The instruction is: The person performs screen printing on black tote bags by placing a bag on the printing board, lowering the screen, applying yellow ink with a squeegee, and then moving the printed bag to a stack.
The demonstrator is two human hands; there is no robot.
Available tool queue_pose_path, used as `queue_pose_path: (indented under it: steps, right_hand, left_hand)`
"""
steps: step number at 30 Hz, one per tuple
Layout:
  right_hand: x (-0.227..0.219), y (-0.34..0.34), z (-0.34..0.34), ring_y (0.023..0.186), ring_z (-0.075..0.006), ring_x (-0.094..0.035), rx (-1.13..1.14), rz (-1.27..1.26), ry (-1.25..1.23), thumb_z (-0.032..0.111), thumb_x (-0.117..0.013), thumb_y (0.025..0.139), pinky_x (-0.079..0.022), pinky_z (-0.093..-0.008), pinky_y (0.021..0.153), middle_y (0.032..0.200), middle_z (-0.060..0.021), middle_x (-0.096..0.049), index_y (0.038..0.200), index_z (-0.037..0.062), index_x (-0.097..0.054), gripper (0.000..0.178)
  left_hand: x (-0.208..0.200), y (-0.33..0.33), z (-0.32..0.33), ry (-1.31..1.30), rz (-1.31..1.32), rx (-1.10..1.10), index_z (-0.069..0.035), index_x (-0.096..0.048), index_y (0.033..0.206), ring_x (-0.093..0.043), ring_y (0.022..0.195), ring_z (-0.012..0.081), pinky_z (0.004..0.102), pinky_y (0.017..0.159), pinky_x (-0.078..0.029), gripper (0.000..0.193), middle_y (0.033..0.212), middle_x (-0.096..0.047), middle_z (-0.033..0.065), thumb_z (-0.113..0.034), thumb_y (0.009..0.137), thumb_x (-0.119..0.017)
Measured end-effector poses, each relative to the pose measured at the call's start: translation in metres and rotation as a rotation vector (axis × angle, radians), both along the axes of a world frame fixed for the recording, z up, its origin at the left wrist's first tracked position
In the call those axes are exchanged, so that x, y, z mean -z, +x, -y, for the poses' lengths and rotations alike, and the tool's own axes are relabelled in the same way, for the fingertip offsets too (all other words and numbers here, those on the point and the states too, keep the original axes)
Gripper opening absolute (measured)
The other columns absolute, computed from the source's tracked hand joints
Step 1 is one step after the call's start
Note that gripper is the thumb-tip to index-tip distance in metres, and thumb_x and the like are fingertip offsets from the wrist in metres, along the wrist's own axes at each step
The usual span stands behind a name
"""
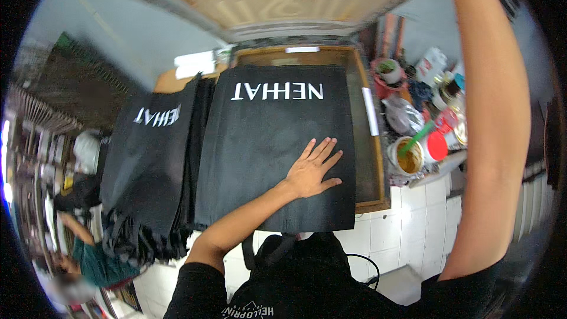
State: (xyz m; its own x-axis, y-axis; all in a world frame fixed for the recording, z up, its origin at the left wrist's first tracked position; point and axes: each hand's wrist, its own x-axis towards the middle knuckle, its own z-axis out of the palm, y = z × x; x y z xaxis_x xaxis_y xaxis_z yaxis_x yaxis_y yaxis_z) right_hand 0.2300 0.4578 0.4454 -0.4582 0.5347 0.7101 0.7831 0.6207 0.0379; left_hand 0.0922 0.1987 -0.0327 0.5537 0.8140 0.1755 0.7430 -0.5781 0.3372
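Cloth (260,147) in black lies flat in front of you on the wood-edged tabletop (372,205), with white lettering toward its far end. Your left hand (307,176) rests palm down on its right-hand part, fingers spread, thumb out to the side. Your right arm (496,112) reaches up along the right and leaves the view at the upper edge; your right hand is out of sight, so how its fingers stand cannot be told. Just left of the cloth, a stack of black pieces (144,159) shows similar white lettering on top. Beyond the tabletop, a large framed screen (289,0) stands tilted. To your right are a tub (394,156) of brownish-yellow matter with a green stick (420,139) in it, a red lid (436,145) beside it, and a plastic bag (403,115). At far left, a person in green (103,260) is partly visible.
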Motion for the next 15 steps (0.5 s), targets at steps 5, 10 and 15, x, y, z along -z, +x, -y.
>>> queue_pose_path:
  steps: [5, 10, 15]
  right_hand:
    - [0.006, -0.032, 0.007, 0.097, -0.0425, -0.071, 0.123, -0.002, -0.004, 0.043, -0.072, 0.074, -0.055, -0.0482, 0.088, 0.106, -0.0283, -0.072, 0.102, -0.0021, -0.077, 0.053]
    - [-0.005, -0.036, 0.012, 0.106, -0.0415, -0.069, 0.114, 0.019, -0.014, 0.039, -0.069, 0.076, -0.053, -0.0475, 0.093, 0.117, -0.0264, -0.071, 0.11, -0.002, -0.075, 0.054]
    - [-0.006, -0.037, 0.011, 0.116, -0.0406, -0.065, 0.061, 0.043, -0.071, 0.036, -0.064, 0.081, -0.049, -0.0498, 0.099, 0.127, -0.0265, -0.067, 0.119, 0.0003, -0.073, 0.053]
  left_hand:
    - [-0.02, 0.017, -0.072, -0.234, 0.368, -0.113, -0.002, -0.056, 0.14, -0.043, 0.141, 0.039, 0.0524, 0.119, -0.03, 0.064, 0.15, -0.049, 0.0237, -0.044, 0.093, -0.067]
    - [-0.015, 0.003, -0.2, -0.016, 0.145, -0.371, -0.006, -0.044, 0.151, -0.032, 0.147, 0.0443, 0.0568, 0.121, -0.022, 0.087, 0.155, -0.039, 0.0295, -0.057, 0.086, -0.07]
    - [-0.02, 0.017, -0.248, -0.4, -0.166, -0.578, -0.015, -0.019, 0.165, 0.009, 0.157, 0.0427, 0.0688, 0.119, 0.004, 0.129, 0.17, 0.002, 0.0255, -0.087, 0.067, -0.066]
